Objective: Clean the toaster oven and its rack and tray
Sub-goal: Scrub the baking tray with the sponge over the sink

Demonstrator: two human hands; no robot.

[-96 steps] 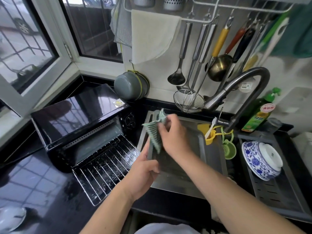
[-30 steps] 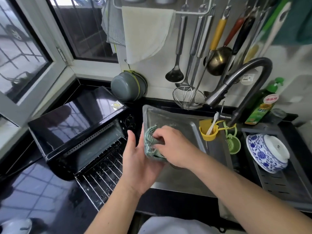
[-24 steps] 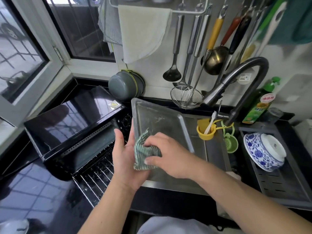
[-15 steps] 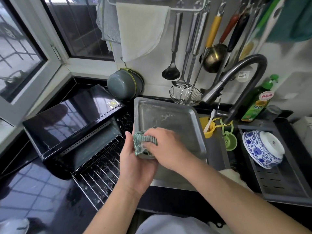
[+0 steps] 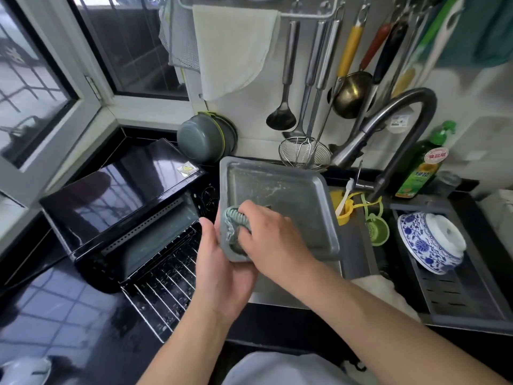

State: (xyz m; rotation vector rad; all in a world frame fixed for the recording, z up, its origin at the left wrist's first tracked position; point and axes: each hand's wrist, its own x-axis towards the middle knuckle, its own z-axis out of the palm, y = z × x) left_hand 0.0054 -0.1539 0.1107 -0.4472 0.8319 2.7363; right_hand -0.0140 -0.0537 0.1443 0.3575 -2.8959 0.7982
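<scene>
A grey metal tray is tilted up over the sink, its inside facing me and streaked with soap. My left hand grips the tray's near left corner from below. My right hand presses a green striped cloth against the tray's inside near that corner. The black toaster oven stands on the counter to the left with its door down. The wire rack sticks out of it over the open door.
A curved faucet arches over the sink. A blue and white bowl lies on a drain rack at right. A dish soap bottle, yellow cup and green strainer stand behind. Utensils and a towel hang on the wall.
The tray has been turned and levelled, so its inside now faces me. My right hand has moved the cloth from the tray's edge to its inner near-left corner.
</scene>
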